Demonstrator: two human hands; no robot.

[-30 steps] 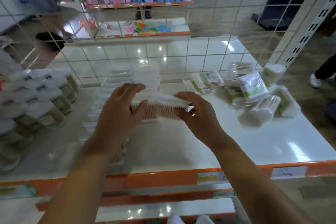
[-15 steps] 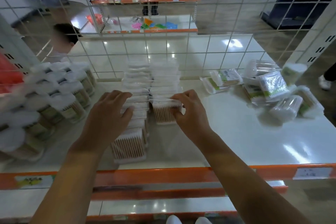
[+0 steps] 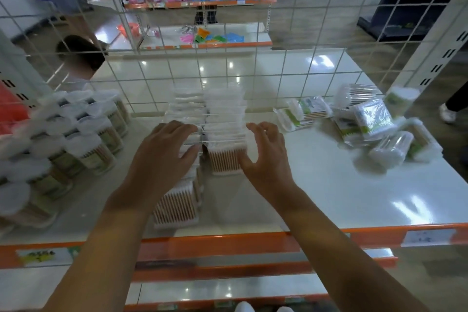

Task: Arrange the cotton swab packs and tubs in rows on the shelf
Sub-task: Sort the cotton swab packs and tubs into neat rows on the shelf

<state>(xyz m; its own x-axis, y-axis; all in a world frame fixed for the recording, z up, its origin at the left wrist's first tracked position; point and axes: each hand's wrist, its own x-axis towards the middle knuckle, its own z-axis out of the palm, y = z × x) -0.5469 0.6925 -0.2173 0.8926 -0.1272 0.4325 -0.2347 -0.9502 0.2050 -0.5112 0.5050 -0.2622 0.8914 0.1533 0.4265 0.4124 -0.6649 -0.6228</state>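
Note:
Two rows of clear cotton swab packs run from the wire back grid toward me on the white shelf (image 3: 329,197). The left row (image 3: 177,208) reaches nearer the front edge; the right row (image 3: 225,157) ends with a pack of wooden-stick swabs. My left hand (image 3: 162,157) lies spread over the left row, fingers apart. My right hand (image 3: 266,152) hovers just right of the right row's front pack, fingers spread and holding nothing. Round tubs (image 3: 83,139) with white lids stand in rows at the left.
A loose heap of green-labelled swab packs and tubs (image 3: 374,129) lies at the right rear of the shelf. The wire grid (image 3: 278,78) closes the back. An orange rail (image 3: 228,246) edges the front. A person's head shows behind the grid at left.
Both hands carried a swab pack forward and set it at the front of the right row. My right hand has let go and opened beside it; my left hand rests on the left row.

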